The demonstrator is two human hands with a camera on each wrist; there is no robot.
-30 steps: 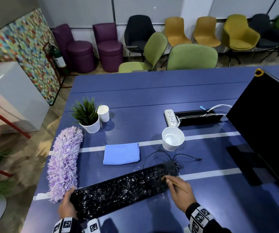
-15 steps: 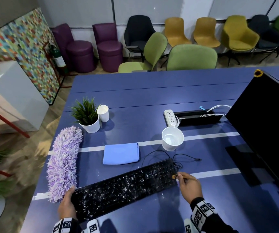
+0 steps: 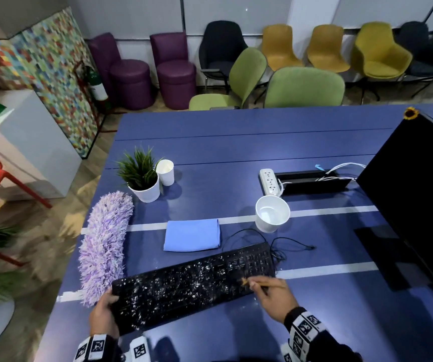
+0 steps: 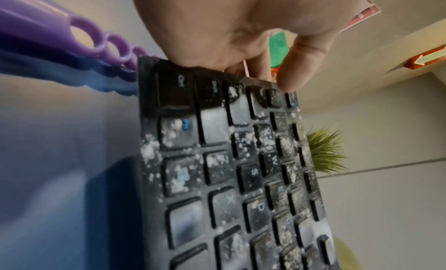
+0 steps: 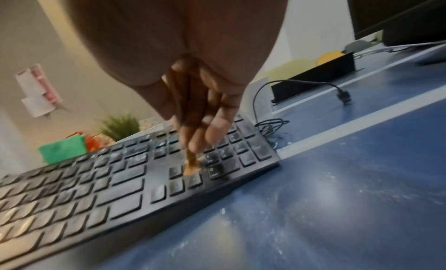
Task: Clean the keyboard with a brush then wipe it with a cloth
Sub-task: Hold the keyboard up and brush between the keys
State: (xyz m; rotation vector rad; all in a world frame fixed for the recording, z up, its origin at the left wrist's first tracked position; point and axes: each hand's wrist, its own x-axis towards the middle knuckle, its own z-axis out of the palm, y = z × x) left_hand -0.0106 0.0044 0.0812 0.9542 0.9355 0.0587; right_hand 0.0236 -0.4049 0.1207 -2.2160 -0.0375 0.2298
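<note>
Brushing step under way. Keyboard [image 3: 194, 283] at 6 o'clock on the desk [image 3: 236, 142], white specks thick at 8, thinner at 4. Cloth [image 3: 192, 235] folded, untouched, at 12 of it. Left hand [image 3: 104, 316] clamped on the keyboard's end; right hand [image 3: 272, 296] pinching the brush [image 3: 244, 281], bristles on the keys. Next, probably: sweeping toward 8. Legible keys: Ctrl, Z, S, D.

The keyboard [image 4: 241, 178] keys read Ctrl, Z, S, W, X and D.
</note>
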